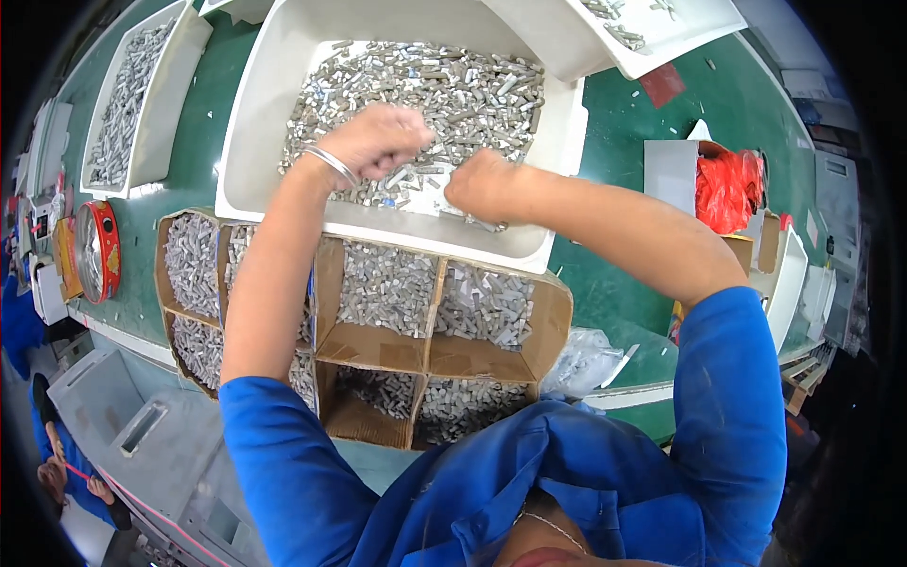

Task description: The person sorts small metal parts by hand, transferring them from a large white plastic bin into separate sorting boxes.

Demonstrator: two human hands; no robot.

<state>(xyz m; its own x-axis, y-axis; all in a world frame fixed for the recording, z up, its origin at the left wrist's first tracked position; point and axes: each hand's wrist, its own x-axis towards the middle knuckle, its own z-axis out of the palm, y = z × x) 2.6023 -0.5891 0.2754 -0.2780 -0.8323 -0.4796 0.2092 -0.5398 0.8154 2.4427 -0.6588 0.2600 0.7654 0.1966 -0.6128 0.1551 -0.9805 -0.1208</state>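
Note:
A large white plastic tub (248, 142) holds a spread of small silvery metal pieces (444, 80), short and cylinder-like. Over the middle of it hovers my left hand (378, 140), its fingers curled and slightly blurred, a metal bangle at the wrist. To its right, near the tub's front side, my right hand (484, 186) is closed in a fist, knuckles up. Whatever either hand grips is hidden by the fingers. A few pieces lie just below the right fist. Between the hands, part of the tub's white bottom shows.
Nearer me stands a divided cardboard box (378, 352) filled with sorted pieces. A long white bin (156, 142) of pieces is at left, beside a round red tin (99, 250). A tilted white tray (675, 42), a red plastic bag (727, 189) and clear plastic (578, 362) are at right.

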